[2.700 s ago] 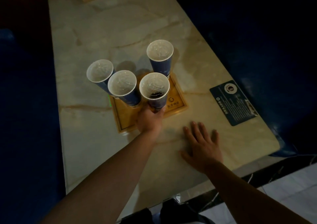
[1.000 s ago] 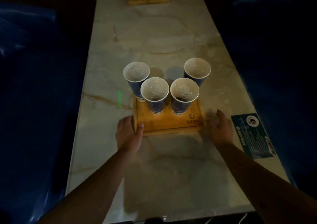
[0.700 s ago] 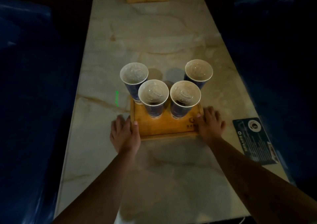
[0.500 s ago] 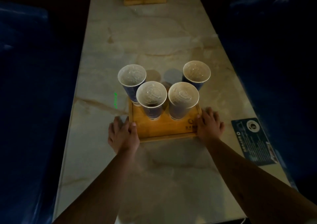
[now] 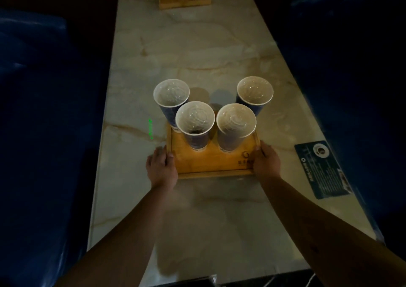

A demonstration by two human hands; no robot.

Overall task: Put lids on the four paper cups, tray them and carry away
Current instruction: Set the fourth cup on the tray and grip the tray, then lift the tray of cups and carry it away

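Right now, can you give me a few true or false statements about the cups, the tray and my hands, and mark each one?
1. All four lidded blue paper cups stand on the wooden tray. True.
2. Both hands grip the tray: left hand, right hand. True.
3. One cup lies tipped over. False: all are upright.
4. The dark blue card lies left of the tray. False: it lies right.

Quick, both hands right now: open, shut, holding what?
Left hand: grips the wooden tray's left edge.
Right hand: grips the tray's right edge.
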